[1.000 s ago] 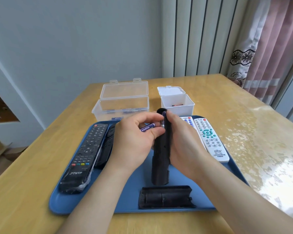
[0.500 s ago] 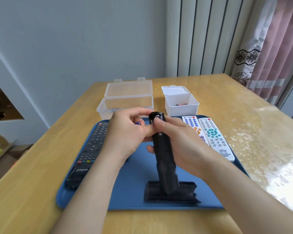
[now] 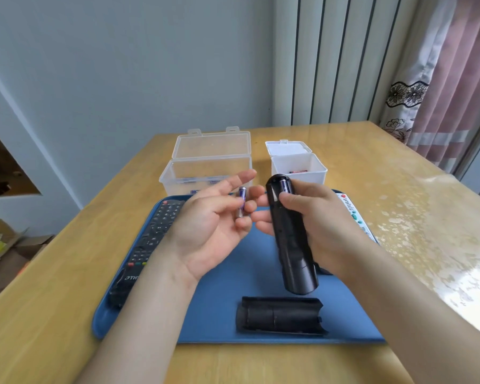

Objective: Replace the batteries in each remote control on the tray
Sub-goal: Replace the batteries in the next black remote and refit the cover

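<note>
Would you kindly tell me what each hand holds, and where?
Left hand holds the purple battery by its lower end; right hand grips the black remote around its upper half.

It looked like a room in a home: a pale wooden desk (image 3: pixel 344 151) under a glossy clear cover stood against a plain grey-blue painted wall (image 3: pixel 122 65), beside a pink fabric curtain (image 3: pixel 455 79) with a floral lace border, and brown cardboard boxes (image 3: pixel 25 245) lay on the floor
</note>
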The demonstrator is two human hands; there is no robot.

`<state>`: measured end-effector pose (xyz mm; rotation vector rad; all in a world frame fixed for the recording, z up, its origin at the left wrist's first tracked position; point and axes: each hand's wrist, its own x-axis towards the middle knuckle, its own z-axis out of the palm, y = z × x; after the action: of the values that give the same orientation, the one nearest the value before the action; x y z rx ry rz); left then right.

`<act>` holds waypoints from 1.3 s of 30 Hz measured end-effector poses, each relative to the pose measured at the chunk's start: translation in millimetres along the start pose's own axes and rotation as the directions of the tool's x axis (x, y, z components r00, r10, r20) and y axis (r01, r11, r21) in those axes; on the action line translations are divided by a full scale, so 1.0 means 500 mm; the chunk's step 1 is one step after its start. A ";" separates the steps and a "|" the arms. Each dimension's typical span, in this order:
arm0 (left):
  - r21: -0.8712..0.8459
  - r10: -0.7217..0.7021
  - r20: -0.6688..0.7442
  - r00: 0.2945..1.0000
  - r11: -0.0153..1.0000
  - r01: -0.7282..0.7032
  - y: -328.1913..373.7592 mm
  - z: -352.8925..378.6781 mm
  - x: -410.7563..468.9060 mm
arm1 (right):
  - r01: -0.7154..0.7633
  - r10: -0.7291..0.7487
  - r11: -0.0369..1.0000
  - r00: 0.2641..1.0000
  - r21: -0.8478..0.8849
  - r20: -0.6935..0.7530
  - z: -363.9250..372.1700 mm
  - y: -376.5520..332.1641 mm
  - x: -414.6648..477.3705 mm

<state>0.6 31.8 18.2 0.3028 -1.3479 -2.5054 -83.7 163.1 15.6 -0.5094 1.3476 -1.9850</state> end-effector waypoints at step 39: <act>0.467 0.552 -0.084 0.830 0.757 -0.457 -0.026 0.000 0.004 | -0.002 0.005 0.997 0.999 -0.079 0.040 0.012 0.030 0.001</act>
<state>-3.3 37.8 7.0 0.2437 -1.6181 -1.6649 -75.3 155.3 4.4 -0.5804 1.4051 -1.9147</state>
